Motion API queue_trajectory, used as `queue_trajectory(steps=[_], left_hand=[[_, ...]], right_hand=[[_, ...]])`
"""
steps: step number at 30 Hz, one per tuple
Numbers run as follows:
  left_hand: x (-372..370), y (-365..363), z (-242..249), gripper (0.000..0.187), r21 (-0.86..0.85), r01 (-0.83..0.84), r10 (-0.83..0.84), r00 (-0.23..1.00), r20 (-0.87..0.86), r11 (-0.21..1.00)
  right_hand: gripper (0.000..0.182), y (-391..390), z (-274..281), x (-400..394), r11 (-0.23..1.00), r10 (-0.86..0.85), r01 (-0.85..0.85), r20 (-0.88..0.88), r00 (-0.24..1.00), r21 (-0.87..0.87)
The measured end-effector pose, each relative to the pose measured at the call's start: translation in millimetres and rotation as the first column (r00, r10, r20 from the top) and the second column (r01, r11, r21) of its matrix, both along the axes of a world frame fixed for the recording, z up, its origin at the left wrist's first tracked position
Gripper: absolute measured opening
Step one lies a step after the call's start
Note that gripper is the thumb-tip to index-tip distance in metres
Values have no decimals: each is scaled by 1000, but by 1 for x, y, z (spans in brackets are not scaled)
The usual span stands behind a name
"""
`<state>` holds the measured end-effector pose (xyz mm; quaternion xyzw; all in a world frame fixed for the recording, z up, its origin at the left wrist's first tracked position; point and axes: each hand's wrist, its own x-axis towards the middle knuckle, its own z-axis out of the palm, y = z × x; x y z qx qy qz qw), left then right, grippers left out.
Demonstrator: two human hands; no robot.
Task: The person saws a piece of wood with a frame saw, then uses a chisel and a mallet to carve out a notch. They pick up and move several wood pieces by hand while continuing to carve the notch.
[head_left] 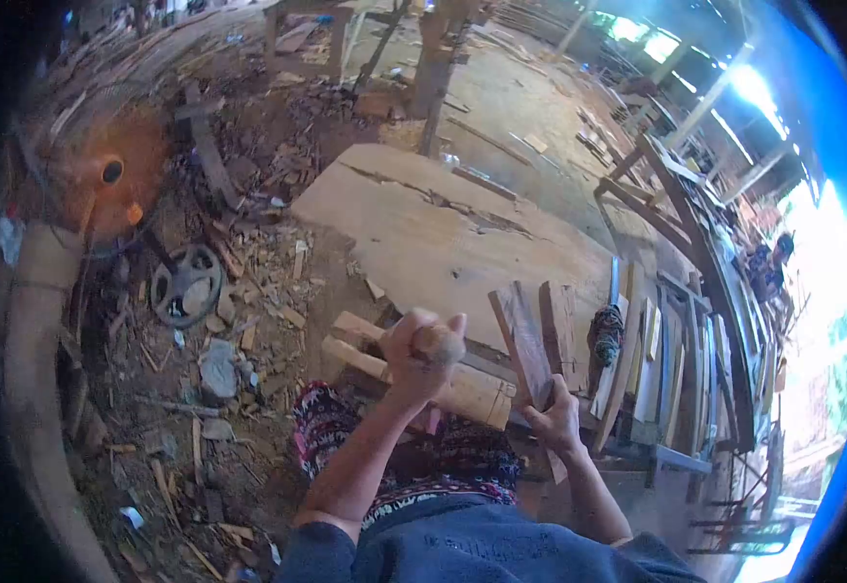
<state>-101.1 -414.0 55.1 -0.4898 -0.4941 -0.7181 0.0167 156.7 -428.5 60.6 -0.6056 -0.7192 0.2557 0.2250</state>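
Note:
My left hand is closed in a fist around a round wooden handle, its blunt end facing up; whatever lies below the fist is hidden. Under that hand, a pale notched wood block lies across in front of my lap, its left end split into two prongs. My right hand grips a flat wooden piece, held upright and slanted, just right of the block. A second short board stands close behind it.
A wide cracked slab lies ahead. At right are several planks and a long wooden frame, with a person beyond. Wood scraps cover the left ground around a spoked wheel and a fan.

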Motion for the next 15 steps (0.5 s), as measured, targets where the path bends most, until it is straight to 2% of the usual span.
queue_trajectory(steps=[1, 3, 4, 6, 7, 8, 11, 12, 13, 15], left_hand=[[-1, -2, 0, 32, 12, 20, -20, 1000, -19, 1000], [1, -7, 10, 30, -90, 56, -44, 991, 129, 994], [3, -8, 9, 29, -88, 86, -71, 985, 158, 992], [4, -10, 17, 28, -95, 136, -121, 982, 146, 986], [3, -13, 18, 28, -117, 159, -141, 979, 147, 980], [3, -11, 11, 28, -157, 78, -68, 995, 69, 984], [-1, -11, -10, 27, -210, 105, -102, 994, 28, 972], [6, -10, -10, 28, -211, 103, -73, 987, 144, 972], [8, -7, -7, 28, -206, 138, -111, 984, 138, 969], [5, -7, 8, 26, -89, 93, -93, 996, -2, 992]], right_hand=[[50, 3, -7, 0, 1000, -20, 20, -19, 1000, 12], [50, 9, -15, 4, 999, -46, 42, 193, 980, 25], [50, 10, -16, 5, 997, -76, 70, 179, 981, 39], [53, 12, -20, 0, 996, -52, 32, 259, 965, 81], [53, 11, -23, -1, 996, -67, 49, 249, 966, 78], [52, 10, -26, -2, 992, -75, 46, 252, 965, 120], [50, 11, -33, -4, 975, -131, 80, 246, 960, 206], [50, 10, -34, -4, 968, -144, 84, 251, 957, 237], [50, 11, -34, -3, 962, -182, 121, 245, 952, 243], [46, 9, -37, -4, 958, -170, 112, 206, 964, 264]])
